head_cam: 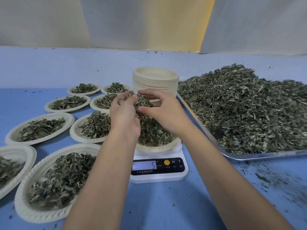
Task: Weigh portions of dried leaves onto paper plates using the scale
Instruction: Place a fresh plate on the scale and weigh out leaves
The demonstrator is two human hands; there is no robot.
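Over the scale, both hands meet above the plate.

- Left hand [123, 113]: cupped, fingers curled round a clump of leaves [141, 101].
- Right hand [159, 112]: thumb and fingertips pinching at the same clump, picking bits off.
- Below: paper plate [156, 146] on the scale [159, 170], already heaped. The display [144, 165] shows a 5; other digits unclear.

Risks, as judged:
- The whole clump slips at once and the portion overshoots.
- Flakes drift past the rim onto the scale top, get weighed, and never reach the plate.
- The left wrist hangs low over the plate; any contact would skew the reading.
- Strays land on the filled plate [90, 128] just beside it and spoil a finished portion.

Further out: plate stack [155, 80] behind, and a tray [249, 157] holding the bulk pile [240, 105] to the right.
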